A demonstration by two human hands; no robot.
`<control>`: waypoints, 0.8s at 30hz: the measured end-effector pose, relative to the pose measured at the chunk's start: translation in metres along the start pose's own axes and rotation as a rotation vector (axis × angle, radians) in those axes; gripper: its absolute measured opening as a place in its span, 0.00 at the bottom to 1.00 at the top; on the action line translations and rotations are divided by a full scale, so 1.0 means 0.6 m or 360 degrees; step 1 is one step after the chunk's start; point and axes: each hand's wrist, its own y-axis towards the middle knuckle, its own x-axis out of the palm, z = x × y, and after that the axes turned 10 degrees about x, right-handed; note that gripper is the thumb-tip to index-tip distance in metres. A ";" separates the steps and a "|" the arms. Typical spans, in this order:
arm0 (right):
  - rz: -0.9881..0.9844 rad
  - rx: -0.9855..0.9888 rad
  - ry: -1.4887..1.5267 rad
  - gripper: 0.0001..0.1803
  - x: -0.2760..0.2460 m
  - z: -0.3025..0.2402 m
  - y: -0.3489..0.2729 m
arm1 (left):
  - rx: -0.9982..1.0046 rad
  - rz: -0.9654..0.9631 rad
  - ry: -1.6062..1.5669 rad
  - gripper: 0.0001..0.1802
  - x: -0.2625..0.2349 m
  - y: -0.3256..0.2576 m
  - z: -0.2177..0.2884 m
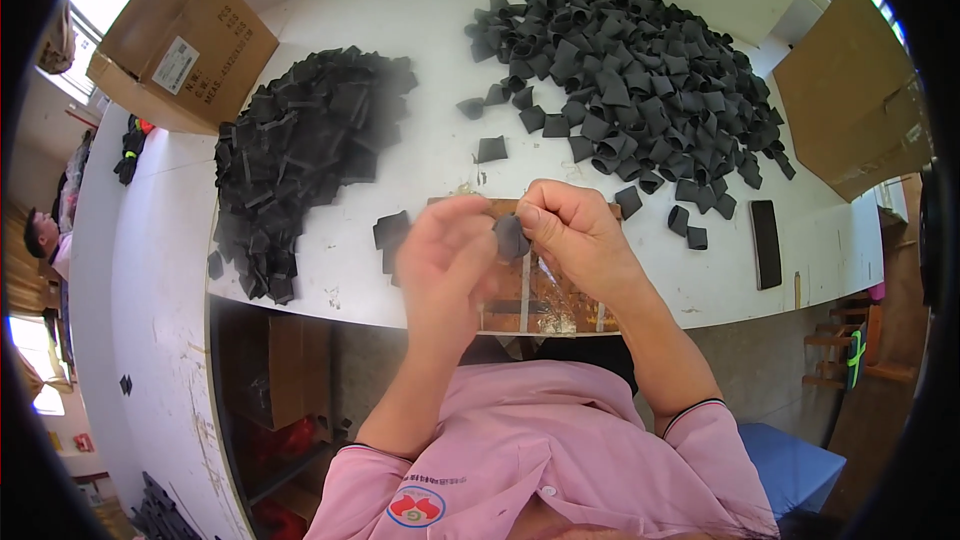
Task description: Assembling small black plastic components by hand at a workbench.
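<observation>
The person in the pink shirt (540,460) stands at the edge of a white table (420,20) with both hands raised together over a worn wooden board (545,295). Between them is a small black fabric piece (511,236), held just above the board. The right hand (570,235) has its thumb and fingertips pinched tight on the piece's right side. The left hand (445,255) is blurred; its fingers curl in toward the piece and touch it, but I cannot tell how firmly they grip.

On the table to the left lies a flat pile (300,155) of stacked black pieces, and to the right, spread wider, a loose heap (640,70) of curled black pieces. A few stray pieces (490,148) lie between the two. A long black strip (766,243) rests near the table's right edge, well apart from the hands. Two cardboard boxes sit at the far corners, one on the left (185,35) and one on the right (855,100).
</observation>
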 end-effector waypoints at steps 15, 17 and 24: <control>0.0947 -0.1406 -0.1400 0.15 0.036 -0.007 -0.016 | 0.0498 0.0253 -0.0298 0.06 0.037 0.003 0.019; 0.0961 -0.1438 -0.1496 0.14 0.031 -0.007 -0.012 | 0.0389 0.0339 -0.0425 0.05 0.037 -0.002 0.018; 0.0853 -0.1446 -0.1393 0.10 0.026 0.024 -0.007 | 0.0457 0.0259 -0.0152 0.05 0.017 -0.018 -0.004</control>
